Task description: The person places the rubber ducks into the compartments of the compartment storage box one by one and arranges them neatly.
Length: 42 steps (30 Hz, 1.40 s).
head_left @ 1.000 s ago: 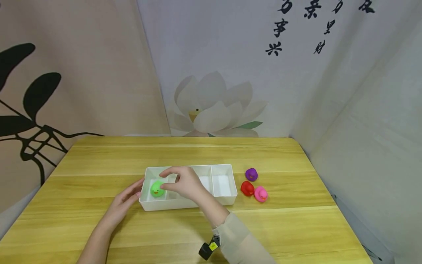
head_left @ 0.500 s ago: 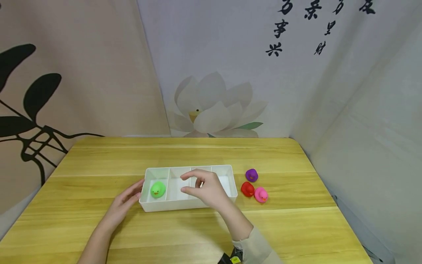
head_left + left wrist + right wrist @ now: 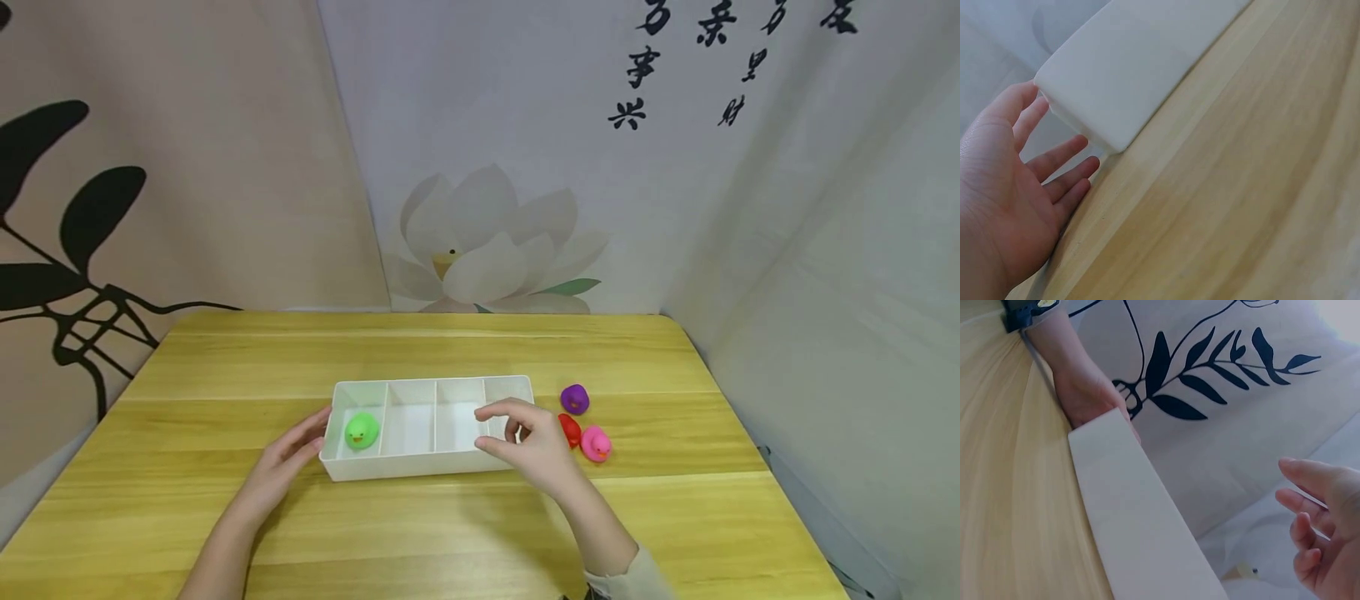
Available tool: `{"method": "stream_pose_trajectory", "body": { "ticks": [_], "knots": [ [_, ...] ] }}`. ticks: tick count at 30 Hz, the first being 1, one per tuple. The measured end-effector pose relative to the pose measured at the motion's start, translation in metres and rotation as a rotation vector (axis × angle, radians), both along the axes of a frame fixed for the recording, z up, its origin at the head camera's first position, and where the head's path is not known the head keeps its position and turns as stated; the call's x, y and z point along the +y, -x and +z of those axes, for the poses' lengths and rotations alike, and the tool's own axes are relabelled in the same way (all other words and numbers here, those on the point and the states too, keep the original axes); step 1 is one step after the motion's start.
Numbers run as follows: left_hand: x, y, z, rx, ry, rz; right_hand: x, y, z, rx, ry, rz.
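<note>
Clearly, the ducks look hollow and soft, so I'd expect each to weigh little and give under a light squeeze; smooth skin might slip a bit, but nothing seems fragile. I'd pinch one round the widest part of its body, thumb opposite the fingers. The green duck (image 3: 362,431) sits in the leftmost compartment of my white tray (image 3: 382,469). On the bench (image 3: 337,542), just off the tray's right end, are the purple duck (image 3: 575,399), the red duck (image 3: 569,431) and the pink duck (image 3: 596,444). The tray looks stiff and light, likely to slide if nudged; its end wall is a good place to steady it. There my left hand (image 3: 273,471) rests, fingers spread and fairly straight against that end. My right hand (image 3: 536,446) hovers over the other end, holding nothing, thumb and forefinger curved well apart.

That hand covers much of the rightmost compartment and part of the red duck, so I can't make out its beak or whether it touches the pink one. Neither wrist view shows any duck, only the tray's outer walls.
</note>
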<state>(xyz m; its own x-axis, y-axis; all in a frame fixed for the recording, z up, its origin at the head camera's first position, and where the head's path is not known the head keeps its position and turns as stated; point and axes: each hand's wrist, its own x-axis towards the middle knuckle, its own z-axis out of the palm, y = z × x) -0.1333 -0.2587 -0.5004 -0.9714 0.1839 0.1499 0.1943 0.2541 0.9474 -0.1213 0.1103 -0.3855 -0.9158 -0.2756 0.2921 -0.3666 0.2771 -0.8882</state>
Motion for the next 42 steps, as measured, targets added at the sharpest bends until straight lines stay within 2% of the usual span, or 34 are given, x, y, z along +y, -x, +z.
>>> {"method": "stream_pose_trajectory", "body": {
  "ticks": [2, 5, 11, 19, 22, 28, 35, 42],
  "knots": [
    [0.000, 0.000, 0.000, 0.003, -0.001, 0.001, 0.010, -0.006, 0.005, 0.027, -0.006, -0.009],
    [0.000, 0.000, 0.000, 0.001, 0.003, 0.004, 0.027, -0.010, 0.004, 0.051, -0.006, -0.029],
    [0.001, 0.000, 0.000, -0.008, 0.012, 0.011, 0.061, -0.013, -0.007, 0.071, -0.059, -0.102],
    [0.002, 0.000, 0.001, -0.029, 0.017, 0.020, 0.108, -0.007, -0.045, -0.033, -0.080, -0.216],
    [0.002, 0.000, 0.001, -0.034, 0.018, 0.019, 0.122, -0.007, -0.055, -0.045, -0.093, -0.245],
    [0.001, 0.000, 0.002, -0.037, 0.019, 0.020, 0.142, -0.007, -0.070, -0.066, -0.103, -0.284],
    [0.001, 0.000, 0.003, -0.045, 0.032, 0.025, 0.161, -0.004, -0.086, -0.150, -0.124, -0.308],
    [0.002, 0.000, 0.002, -0.030, 0.025, 0.019, 0.170, 0.002, -0.095, -0.159, -0.127, -0.277]
  ]
}}
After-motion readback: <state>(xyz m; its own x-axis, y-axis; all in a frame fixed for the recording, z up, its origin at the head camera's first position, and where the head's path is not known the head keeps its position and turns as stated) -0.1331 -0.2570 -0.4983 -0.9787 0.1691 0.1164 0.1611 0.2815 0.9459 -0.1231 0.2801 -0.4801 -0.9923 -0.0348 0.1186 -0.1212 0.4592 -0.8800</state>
